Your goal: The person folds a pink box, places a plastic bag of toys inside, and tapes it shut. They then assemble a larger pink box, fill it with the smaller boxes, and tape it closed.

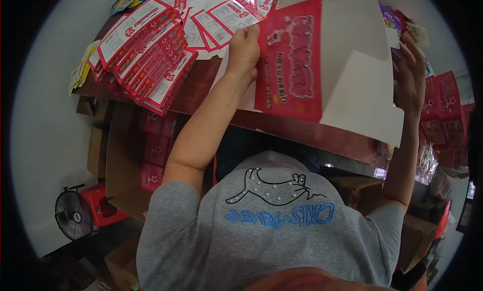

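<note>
A red and white cardboard box [298, 64] with puffy printed lettering is held up over the table, its white flaps [358, 84] spread to the right. My left hand [245, 53] is closed on the red panel's left edge, thumb toward the top. On the other side, my right hand [411, 72] has its fingers stretched out along the edge of the white card, the palm partly hidden. Left of my left hand lies a fanned stack of red and white printed packs [146, 54]. More flat packs [221, 21] are strewn behind it.
The dark red table [198, 92] has its front edge before my body. Open cartons [126, 155] with red boxes stand beneath it at left, near a fan [74, 213]. Red printed boxes [444, 120] are stacked at right, beside clear plastic wrap [427, 162]. Yellow packs [83, 67] lie at the left edge.
</note>
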Demonstrator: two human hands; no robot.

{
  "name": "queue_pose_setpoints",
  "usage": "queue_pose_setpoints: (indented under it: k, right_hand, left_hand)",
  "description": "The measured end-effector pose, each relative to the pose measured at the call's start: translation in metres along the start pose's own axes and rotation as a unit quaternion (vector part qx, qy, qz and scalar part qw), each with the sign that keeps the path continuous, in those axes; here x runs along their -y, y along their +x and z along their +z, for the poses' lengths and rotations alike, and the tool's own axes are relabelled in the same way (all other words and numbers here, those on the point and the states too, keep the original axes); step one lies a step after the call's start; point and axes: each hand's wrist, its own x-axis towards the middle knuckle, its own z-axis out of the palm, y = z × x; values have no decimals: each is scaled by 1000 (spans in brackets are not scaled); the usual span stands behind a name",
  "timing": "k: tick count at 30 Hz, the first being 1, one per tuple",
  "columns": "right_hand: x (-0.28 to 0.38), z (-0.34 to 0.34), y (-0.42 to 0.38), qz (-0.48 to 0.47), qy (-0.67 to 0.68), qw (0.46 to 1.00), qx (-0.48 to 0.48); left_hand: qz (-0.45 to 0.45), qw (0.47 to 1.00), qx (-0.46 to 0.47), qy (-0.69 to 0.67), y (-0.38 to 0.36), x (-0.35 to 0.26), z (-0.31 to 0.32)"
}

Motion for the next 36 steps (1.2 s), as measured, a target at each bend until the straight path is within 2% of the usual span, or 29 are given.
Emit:
queue_pose_setpoints:
  k: [1, 2, 3, 5, 7, 8, 9, 10, 11, 12, 13, 15, 16, 17, 18, 20, 21, 22, 23, 24, 25, 26, 28, 29, 30, 31, 32, 34, 36]
  right_hand:
    - [1, -1, 0, 2, -5, 1000, 0]
    - [3, -1, -2, -183, -230, 955, 46]
    - [15, 7, -6, -242, -345, 904, 70]
    - [41, 23, -16, -378, -542, 747, 72]
    - [59, 35, -23, -384, -501, 703, 329]
    - [61, 47, -31, -375, -394, 751, 373]
    - [72, 56, -34, -372, -389, 756, 373]
    - [88, 64, -31, -323, -301, 781, 442]
    - [81, 78, -28, -301, -276, 792, 454]
    - [74, 92, -24, -278, -251, 802, 466]
    - [67, 106, -20, -254, -225, 811, 476]
    - [24, 134, -9, -209, -372, 771, 472]
    - [-1, 146, -9, -180, -442, 745, 465]
    - [-24, 152, -11, -177, -444, 747, 463]
    - [-44, 158, -13, -194, -441, 736, 476]
    - [-51, 164, -11, -207, -437, 723, 494]
    - [-42, 170, -9, -116, -447, 708, 535]
    - [-38, 175, -10, -24, -451, 685, 571]
    - [-40, 176, -13, -21, -449, 684, 575]
    - [-44, 176, -15, -19, -464, 688, 558]
    - [-45, 175, -15, -17, -480, 691, 541]
    - [-42, 168, -15, -15, -482, 689, 541]
    - [-21, 149, -14, -257, -531, 717, 372]
    - [-6, 142, -6, -261, -505, 772, 285]
    - [9, 135, 2, -265, -464, 822, 197]
    - [14, 125, 12, -232, -389, 884, 114]
    - [8, 117, 21, -172, -319, 930, 56]
    - [-14, 105, 37, -47, -202, 978, 11]
    - [-34, 104, 41, 46, -126, 991, 31]
  left_hand:
    - [-10, 999, 25, -34, -1, -3, -11]
    - [-21, 996, 52, -66, -2, -5, -20]
    - [-28, 999, 29, -17, -4, -1, -29]
    - [-46, 998, 1, -49, -17, 3, -40]
    - [-64, 991, -61, -97, -36, 0, -55]
    - [-66, 965, 130, -217, -26, 25, -109]
    - [-70, 917, 223, -322, -30, 37, -134]
    - [-92, 851, 313, -412, -34, 49, -160]
    - [-80, 821, 374, -423, -41, 53, -171]
    - [-82, 825, 368, -421, -54, 52, -172]
    - [-69, 948, 127, -282, -69, 51, -167]
    - [-22, 993, -100, -55, -73, 48, -174]
    - [-11, 996, -86, -24, -71, 44, -176]
    - [2, 997, -73, 6, -68, 41, -178]
    - [106, 988, -55, 97, -74, 27, -166]
    - [304, 914, -19, 268, -95, -15, -130]
    - [394, 851, -1, 348, -103, -37, -110]
    - [438, 825, 32, 356, -106, -52, -93]
    - [480, 796, 66, 361, -110, -68, -77]
    - [448, 703, 139, 534, -107, -72, -71]
    - [397, 578, 207, 682, -103, -75, -67]
    - [398, 580, 208, 680, -99, -75, -63]
    - [366, 480, 137, 785, -89, -74, -57]
    - [365, 485, 139, 782, -84, -74, -56]
    - [372, 438, 149, 805, -81, -75, -55]
    - [379, 390, 158, 824, -78, -73, -53]
    - [380, 393, 161, 822, -76, -71, -53]
    - [308, 407, 215, 833, -71, -67, -52]
    - [280, 404, 230, 840, -68, -67, -47]
